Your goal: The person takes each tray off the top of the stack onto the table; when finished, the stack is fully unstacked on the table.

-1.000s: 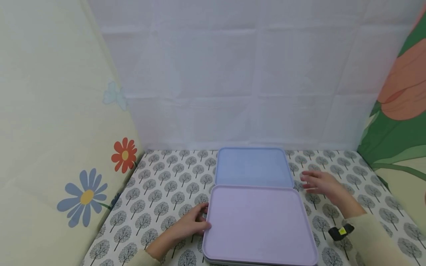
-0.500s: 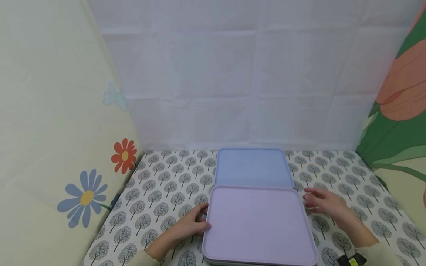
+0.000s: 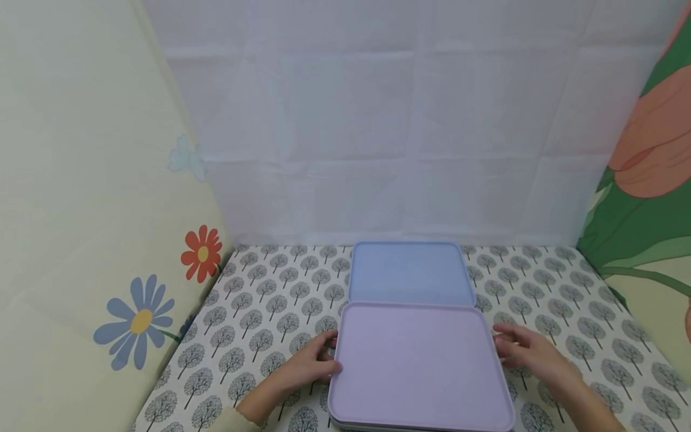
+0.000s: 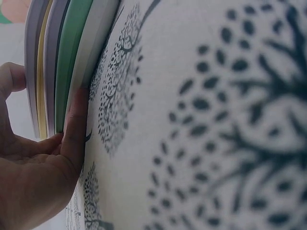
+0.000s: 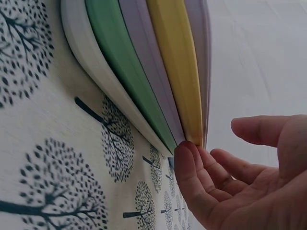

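The pile (image 3: pixel 421 366) is pinched at its left side by the left hand (image 3: pixel 306 363); its right side is touched by the right hand (image 3: pixel 531 353), fingers loosely bent, thumb apart.

Lower trays (image 5: pixel 117 48) are mostly hidden by the purple tray (image 3: pixel 421 366) in head view; stack (image 4: pixel 69 62) is cropped by top edge in both wrist views.

From the head, looks forward and down, well back, over tree-print cloth (image 3: pixel 288 324) toward a pale backdrop (image 3: pixel 335 120). From each wrist, looks low and close, rolled sideways, past left hand (image 4: pixel 38 177) or right hand (image 5: pixel 249 187) at opposite edges of the tray stack (image 3: pixel 421 366). Shares stack, cloth and the respective hand with the head view.
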Demonstrator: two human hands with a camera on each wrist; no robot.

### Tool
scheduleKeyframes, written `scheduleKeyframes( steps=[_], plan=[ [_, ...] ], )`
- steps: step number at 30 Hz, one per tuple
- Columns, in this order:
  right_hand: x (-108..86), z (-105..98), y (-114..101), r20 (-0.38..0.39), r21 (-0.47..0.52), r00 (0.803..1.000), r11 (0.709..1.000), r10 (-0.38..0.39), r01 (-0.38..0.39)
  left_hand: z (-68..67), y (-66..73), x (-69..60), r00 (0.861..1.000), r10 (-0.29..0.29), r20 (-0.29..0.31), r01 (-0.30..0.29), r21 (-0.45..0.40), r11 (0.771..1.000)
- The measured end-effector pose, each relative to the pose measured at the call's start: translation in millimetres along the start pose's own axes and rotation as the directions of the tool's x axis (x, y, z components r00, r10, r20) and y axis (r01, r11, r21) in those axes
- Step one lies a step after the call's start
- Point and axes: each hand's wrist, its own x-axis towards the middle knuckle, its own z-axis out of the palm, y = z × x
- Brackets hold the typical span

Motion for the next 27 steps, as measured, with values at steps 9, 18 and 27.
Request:
scheduleKeyframes(
  steps=[9,18,27],
  plan=[
    [-11.2,15.0,4.3,-0.066,0.001,0.998,1.0,0.004,-0.004,0.7,1.9,-1.0,1.0,-0.023,-0.013,0.023,0.003,1.0],
    [-13.8,23.1,5.7,-0.125,-0.061,0.992,0.998,0.026,-0.034,0.4,0.8,-0.2,1.0,-0.025,-0.017,0.025,0.001,1.0],
    [-10.6,29.4,11.1,-0.161,-0.08,0.987,0.996,0.011,-0.024,0.9,1.5,-0.6,1.0,-0.011,-0.014,0.011,0.01,1.0]
  ],
)
